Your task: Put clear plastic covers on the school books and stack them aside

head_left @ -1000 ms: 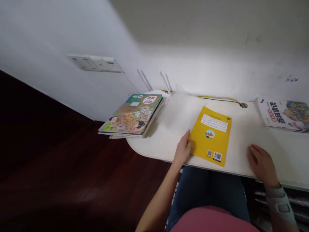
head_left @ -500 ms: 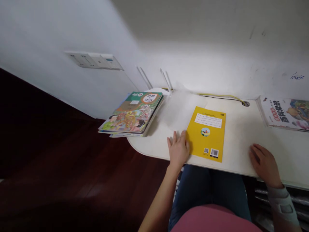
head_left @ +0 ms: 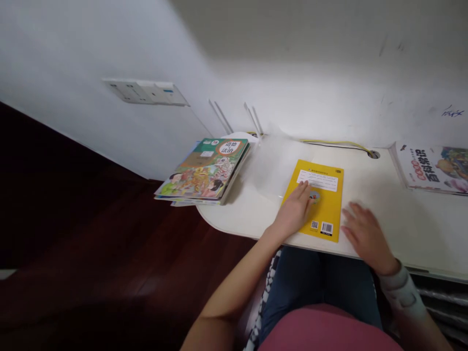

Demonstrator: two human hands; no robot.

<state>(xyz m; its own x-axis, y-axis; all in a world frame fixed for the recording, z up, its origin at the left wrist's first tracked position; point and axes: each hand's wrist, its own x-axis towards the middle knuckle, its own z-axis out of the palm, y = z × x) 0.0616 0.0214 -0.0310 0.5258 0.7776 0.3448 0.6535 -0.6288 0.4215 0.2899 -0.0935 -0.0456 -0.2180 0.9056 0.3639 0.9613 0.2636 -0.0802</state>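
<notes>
A thin yellow booklet [head_left: 325, 195] lies back cover up on the white desk [head_left: 402, 214], close to its front edge. My left hand [head_left: 294, 212] rests flat on the booklet's left half, fingers stretched out. My right hand [head_left: 363, 234] lies on the desk just right of the booklet, fingers spread, nearly touching its right edge. Neither hand holds anything.
A stack of colourful textbooks [head_left: 204, 170] overhangs the desk's left end. A clear plastic sleeve [head_left: 272, 163] lies between the stack and the booklet. Another illustrated book [head_left: 433, 168] sits at the far right. A yellow cable [head_left: 336, 144] runs along the wall into a desk hole. Dark wooden floor lies to the left.
My left hand has moved from the desk beside the booklet onto its cover. My right hand has slid left toward the booklet's right edge.
</notes>
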